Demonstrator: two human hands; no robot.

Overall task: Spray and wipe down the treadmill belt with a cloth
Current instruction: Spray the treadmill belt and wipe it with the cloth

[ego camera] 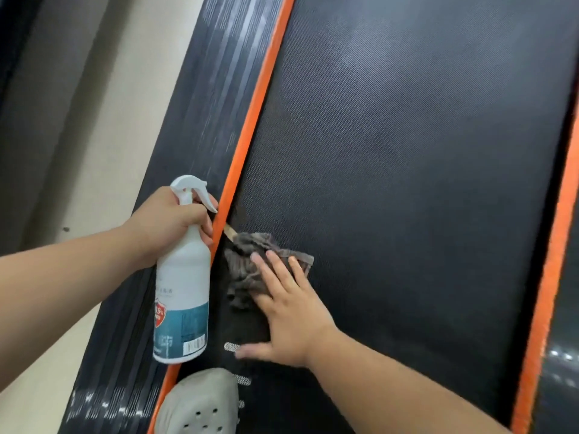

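Label on spray bottle (183,277) unreadable; grey cloth (247,264) partly hidden under right hand (288,314), whose flat, spread fingers pressed it onto treadmill belt (407,151) beside orange strip (250,126). Fingers of left hand (166,220) curled round bottle's neck.

**Legible markings, head view.** All lettering stands on the spray bottle (183,277), on its white and teal label (188,321).

- **Red shield:** at the label's left edge a red shield (159,313) bears white digits that read as a percentage ending in "9%". The leading digits curve out of sight round the bottle. A smaller line beneath them on the shield is too blurred to read.
- **Grey characters:** a faint grey line of characters (164,291) crosses the white upper part of the label and is illegible.
- **Barcode:** near the bottle's base stands a black-on-white barcode (194,346), set sideways, its digits too small to make out.
- **White print:** beside the barcode is small white print (166,341), also illegible.
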